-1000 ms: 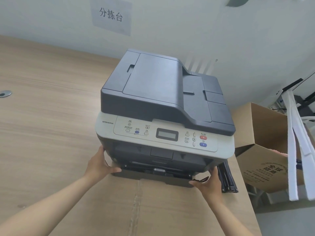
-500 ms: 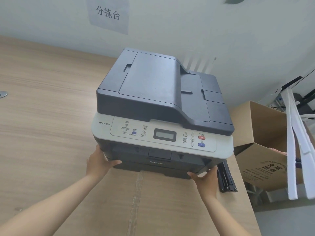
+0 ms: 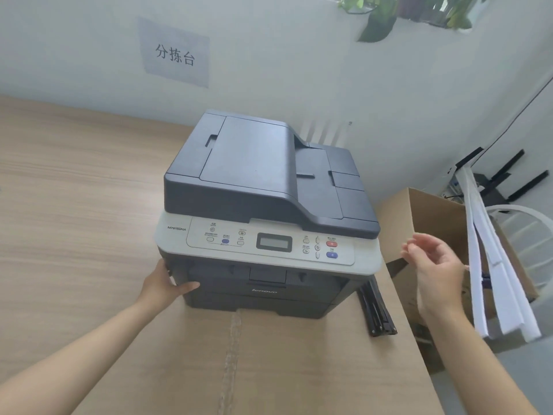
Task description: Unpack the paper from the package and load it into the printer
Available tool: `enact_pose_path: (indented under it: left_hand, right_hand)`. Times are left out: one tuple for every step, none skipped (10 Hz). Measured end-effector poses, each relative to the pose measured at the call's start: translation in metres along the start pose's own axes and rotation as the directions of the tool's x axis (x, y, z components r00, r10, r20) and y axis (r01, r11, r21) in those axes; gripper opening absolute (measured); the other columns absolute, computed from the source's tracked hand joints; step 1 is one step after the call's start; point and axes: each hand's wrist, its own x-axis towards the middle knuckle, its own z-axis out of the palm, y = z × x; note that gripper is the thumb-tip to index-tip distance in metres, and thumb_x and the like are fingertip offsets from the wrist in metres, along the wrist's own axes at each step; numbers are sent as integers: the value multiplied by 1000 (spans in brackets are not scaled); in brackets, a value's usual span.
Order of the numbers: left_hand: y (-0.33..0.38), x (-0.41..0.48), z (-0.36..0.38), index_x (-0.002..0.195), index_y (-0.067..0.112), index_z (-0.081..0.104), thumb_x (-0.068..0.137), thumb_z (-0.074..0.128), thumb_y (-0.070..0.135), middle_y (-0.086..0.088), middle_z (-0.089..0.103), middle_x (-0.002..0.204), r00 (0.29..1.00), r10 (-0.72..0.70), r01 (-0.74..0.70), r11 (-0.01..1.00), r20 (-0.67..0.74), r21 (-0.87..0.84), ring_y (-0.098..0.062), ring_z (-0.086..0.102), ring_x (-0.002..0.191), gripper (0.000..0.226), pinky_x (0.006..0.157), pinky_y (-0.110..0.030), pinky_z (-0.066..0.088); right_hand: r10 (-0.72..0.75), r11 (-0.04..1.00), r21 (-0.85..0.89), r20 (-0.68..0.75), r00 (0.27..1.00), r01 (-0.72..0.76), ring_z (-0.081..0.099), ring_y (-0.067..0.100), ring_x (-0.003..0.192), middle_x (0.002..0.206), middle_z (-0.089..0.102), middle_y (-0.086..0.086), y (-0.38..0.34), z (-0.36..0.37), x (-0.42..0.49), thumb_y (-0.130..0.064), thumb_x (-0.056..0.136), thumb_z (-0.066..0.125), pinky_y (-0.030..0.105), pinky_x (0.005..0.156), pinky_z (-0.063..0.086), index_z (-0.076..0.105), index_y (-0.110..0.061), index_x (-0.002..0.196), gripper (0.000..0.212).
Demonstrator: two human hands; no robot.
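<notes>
The printer [image 3: 263,217] sits on a flattened cardboard sheet [image 3: 269,354] on the wooden table [image 3: 74,205], against the wall, and its front paper tray [image 3: 257,301] looks pushed fully in, flush with the dark front; no loose paper or wrapper shows anywhere, so whether sheets are inside cannot be told, though the closed drawer suggests the loading is finished or nearly so. The left hand [image 3: 163,284] rests flat on the printer's lower left corner, fingers together, thumb lying across the front. The right hand [image 3: 437,265] hangs in the air just beside the printer's right edge, fingers loosely spread and holding nothing, in front of an open cardboard box [image 3: 434,217] with white foam strips [image 3: 493,265] leaning beside it
</notes>
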Motion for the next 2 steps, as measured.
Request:
enact_pose_path:
  left_hand:
    - [11, -5, -15, 134, 7, 37, 66, 82, 11, -12, 50, 139, 1000, 27, -27, 999, 4, -34, -28, 47, 129, 82, 101, -41, 40]
    - [16, -11, -37, 142, 12, 26, 64, 84, 10, -8, 42, 147, 995, 95, -96, 993, -7, -67, -25, 42, 134, 97, 107, -44, 37]
  right_hand:
    - [-232, 956, 214, 124, 965, 202, 65, 2, 70, 71, 68, -10, -76, 0, -10, -18, 79, 63, 12, 71, 56, 65, -26, 78, 9]
    - [-487, 823, 435, 208, 848, 366, 67, 4, 71, 70, 71, -12, -147, -16, -15, -23, 72, 64, 14, 73, 55, 67, -26, 80, 9]
